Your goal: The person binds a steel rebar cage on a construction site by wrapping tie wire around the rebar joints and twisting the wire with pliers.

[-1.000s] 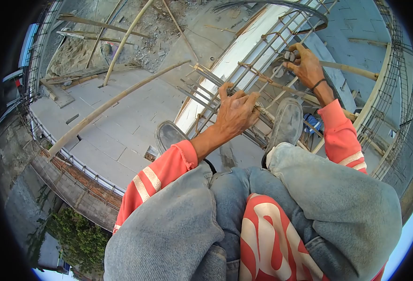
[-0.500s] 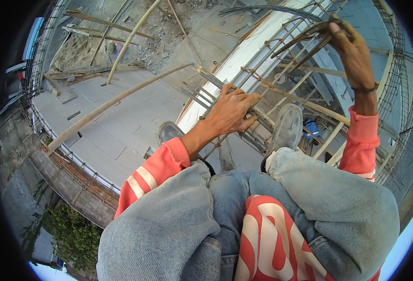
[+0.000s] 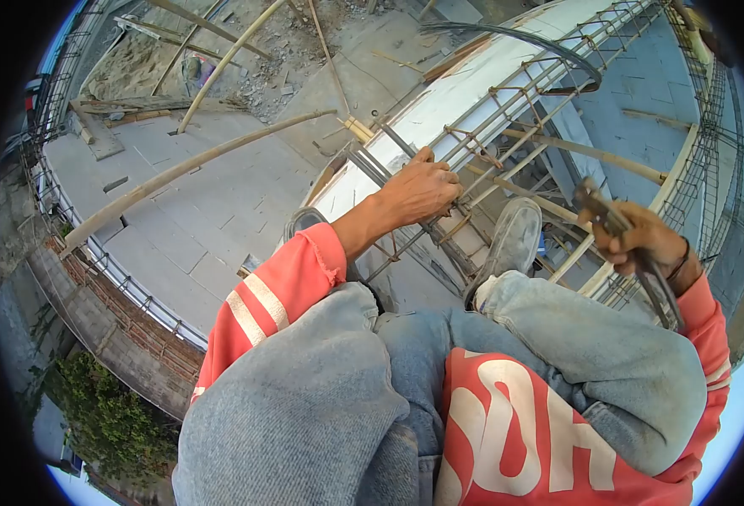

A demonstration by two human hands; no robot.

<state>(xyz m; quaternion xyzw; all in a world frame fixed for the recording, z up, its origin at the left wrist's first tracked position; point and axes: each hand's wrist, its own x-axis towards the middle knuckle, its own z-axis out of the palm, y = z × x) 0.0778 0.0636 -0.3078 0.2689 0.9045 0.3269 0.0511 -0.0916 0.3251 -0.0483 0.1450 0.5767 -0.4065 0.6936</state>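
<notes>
My left hand (image 3: 418,192) is closed over the steel bars of a long rebar cage (image 3: 476,139), between my two shoes. Its fingertips are partly hidden behind the bars. My right hand (image 3: 642,236) is closed on a pair of metal pincers (image 3: 660,291), off to the right above my knee. The pincers' head is blurred and points up and left, with the two handles hanging below the hand. A bundle of dark tie wire (image 3: 549,44) lies bent over the far end of the cage.
Under the cage runs a white-topped beam (image 3: 406,139). A bamboo pole (image 3: 195,181) slants over the grey block paving (image 3: 169,244) far below on the left. Timber braces (image 3: 600,156) cross beneath the cage on the right. My shoe (image 3: 511,236) rests beside the bars.
My right hand has come down and nearer from the tie wire at the upper right, carrying the pincers. My left hand stays on the bars. The view has shifted slightly.
</notes>
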